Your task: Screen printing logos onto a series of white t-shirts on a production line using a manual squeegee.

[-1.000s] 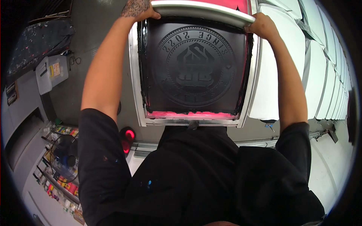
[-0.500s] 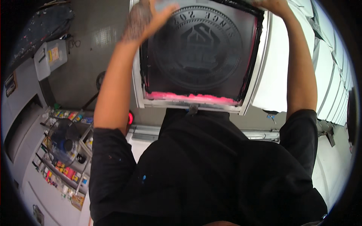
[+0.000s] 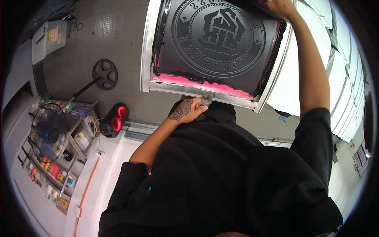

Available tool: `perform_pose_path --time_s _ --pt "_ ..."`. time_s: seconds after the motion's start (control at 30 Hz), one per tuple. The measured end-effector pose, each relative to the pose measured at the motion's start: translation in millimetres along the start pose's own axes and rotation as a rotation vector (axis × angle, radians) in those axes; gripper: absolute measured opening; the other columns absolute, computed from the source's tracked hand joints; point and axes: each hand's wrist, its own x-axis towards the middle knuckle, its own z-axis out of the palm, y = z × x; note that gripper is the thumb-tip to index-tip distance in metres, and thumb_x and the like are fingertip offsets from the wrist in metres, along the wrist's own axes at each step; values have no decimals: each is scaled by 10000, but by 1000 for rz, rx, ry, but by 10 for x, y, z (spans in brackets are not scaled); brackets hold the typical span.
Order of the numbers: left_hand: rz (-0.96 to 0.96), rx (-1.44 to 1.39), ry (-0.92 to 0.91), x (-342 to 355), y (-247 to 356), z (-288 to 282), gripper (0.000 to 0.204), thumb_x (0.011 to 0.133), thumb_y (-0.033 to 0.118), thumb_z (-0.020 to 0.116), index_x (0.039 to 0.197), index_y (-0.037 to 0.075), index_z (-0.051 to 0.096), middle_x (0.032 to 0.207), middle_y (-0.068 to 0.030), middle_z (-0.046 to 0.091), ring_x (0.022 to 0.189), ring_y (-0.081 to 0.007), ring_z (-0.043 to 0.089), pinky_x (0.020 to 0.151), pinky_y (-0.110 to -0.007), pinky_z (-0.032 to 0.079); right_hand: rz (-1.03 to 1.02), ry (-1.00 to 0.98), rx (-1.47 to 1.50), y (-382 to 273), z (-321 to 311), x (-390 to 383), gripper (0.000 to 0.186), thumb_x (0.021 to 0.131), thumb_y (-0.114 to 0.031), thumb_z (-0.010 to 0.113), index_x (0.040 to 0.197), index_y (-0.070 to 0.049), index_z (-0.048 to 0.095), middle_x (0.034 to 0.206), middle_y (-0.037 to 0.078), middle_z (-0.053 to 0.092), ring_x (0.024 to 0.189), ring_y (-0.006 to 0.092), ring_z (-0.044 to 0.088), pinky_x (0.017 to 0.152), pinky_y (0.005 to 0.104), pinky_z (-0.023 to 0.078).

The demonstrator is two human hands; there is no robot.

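A printing screen [image 3: 221, 75] in a metal frame [image 3: 147, 51] lies in front of me, its dark mesh bearing a round emblem. Black ink and a pink band line its near edge. My left hand [image 3: 192, 110] is closed on a small metal clamp handle [image 3: 207, 98] at the middle of the frame's near side. At the far right corner, my right hand [image 3: 281, 8] has its fingers curled round what looks like an ink-black squeegee [image 3: 252, 5], mostly cut off by the picture's top edge.
White covered boards [image 3: 339, 91] stand in a row at the right. To the left are a black wheel-shaped base [image 3: 105, 74], a speaker with red lights [image 3: 114, 120], a fan [image 3: 49, 134] and a shelf of bottles [image 3: 59, 173]. A clear plastic bin [image 3: 49, 41] sits farther off.
My left hand has left the far side of the screen and come down to the near clamp handle. My right hand stays at the far right corner. More of the emblem shows.
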Motion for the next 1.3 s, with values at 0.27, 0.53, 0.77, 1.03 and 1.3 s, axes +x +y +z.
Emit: perform_pose_path --time_s 0.27,0.53,0.77,1.03,1.3 --pt "115 156 143 257 -51 6 400 938 364 675 773 2 628 667 -153 580 642 -254 580 616 -406 457 19 -105 -97 -983 882 -1834 353 683 -70 707 1034 -61 674 915 138 714 910 320 676 919 438 477" --pt "264 469 200 307 113 -41 446 962 461 611 932 25 695 845 -190 690 868 -366 692 777 -466 527 26 -37 58 -1494 956 -2688 363 656 -77 707 1018 -87 681 948 102 717 902 285 653 923 432 425" --pt "44 250 663 -91 689 -658 409 944 447 679 921 39 710 876 -193 694 884 -308 682 842 -439 526 412 143 267 -912 621 -2196 342 846 -288 759 1084 -47 712 863 229 717 827 429 694 776 480 535" --pt "-258 67 1107 71 -6 -1765 692 1042 589 419 994 -63 644 977 -206 668 924 -323 615 839 -443 478 812 3 1066 514 746 -2162 576 943 -441 710 1169 85 656 1003 168 732 851 230 707 770 355 572" --pt "-217 226 1303 -376 -174 -1290 717 1048 591 384 739 -43 515 636 -138 461 646 -244 434 621 -446 385 774 -27 1529 373 1077 -2214 518 974 -392 686 1214 62 620 1036 139 723 859 199 702 773 342 582"
